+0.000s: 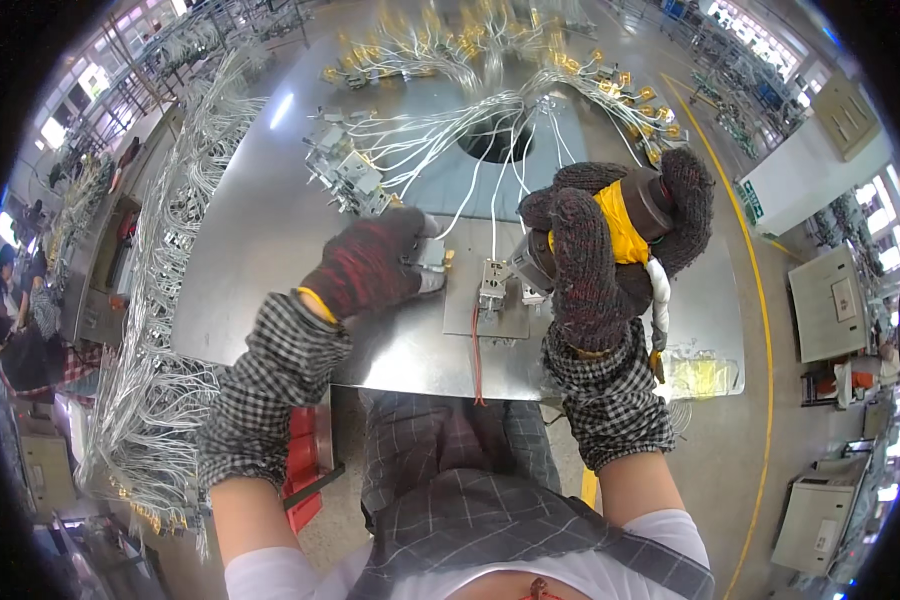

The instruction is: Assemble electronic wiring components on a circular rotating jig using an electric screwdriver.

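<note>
My left hand (365,262), in a dark red-and-black knit glove, pinches a small grey metal connector block (430,255) on a white wire. My right hand (595,255), gloved the same way, is wrapped round a dark handheld tool (647,203) with yellow tape on its body and a white-wrapped cord (659,300). The tool's grey end (532,265) points left, toward a small metal connector (492,285) standing on a flat plate (460,318). White wires run up from it, and a thin reddish cord (478,360) hangs below. Another connector (532,294) lies partly hidden by the tool.
White wires spread from a round dark hole (495,138) in the metal tabletop (240,250). Grey connectors (350,170) cluster at the left; yellowish wire ends (630,100) lie along the back. Thick wire bundles (160,330) hang left of the table. A red bin (305,460) stands below.
</note>
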A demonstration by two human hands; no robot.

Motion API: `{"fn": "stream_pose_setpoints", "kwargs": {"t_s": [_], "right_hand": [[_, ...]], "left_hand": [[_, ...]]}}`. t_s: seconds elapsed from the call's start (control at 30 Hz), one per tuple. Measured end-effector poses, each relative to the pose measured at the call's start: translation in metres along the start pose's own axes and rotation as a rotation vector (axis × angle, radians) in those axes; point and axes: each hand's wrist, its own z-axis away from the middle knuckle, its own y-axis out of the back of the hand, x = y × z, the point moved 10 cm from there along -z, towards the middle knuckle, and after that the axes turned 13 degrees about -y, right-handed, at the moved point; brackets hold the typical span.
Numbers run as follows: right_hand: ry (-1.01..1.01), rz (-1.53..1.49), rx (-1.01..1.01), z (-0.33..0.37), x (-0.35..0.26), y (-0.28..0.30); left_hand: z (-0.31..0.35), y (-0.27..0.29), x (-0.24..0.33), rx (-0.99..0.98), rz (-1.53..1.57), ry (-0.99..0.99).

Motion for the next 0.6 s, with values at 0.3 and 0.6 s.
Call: {"fn": "stream_pose_setpoints", "kwargs": {"t_s": [0.3, 0.6], "right_hand": [[0.056, 0.255, -0.049, -0.002, -0.017, -0.023], [0.035, 0.256, 0.099, -0.020, -0.037, 0.014]], "left_hand": [[0.014, -0.030, -0.004, 0.636, 1.830, 0.138], [-0.012, 0.008, 0.077, 0.408, 0.383, -0.268]]}}
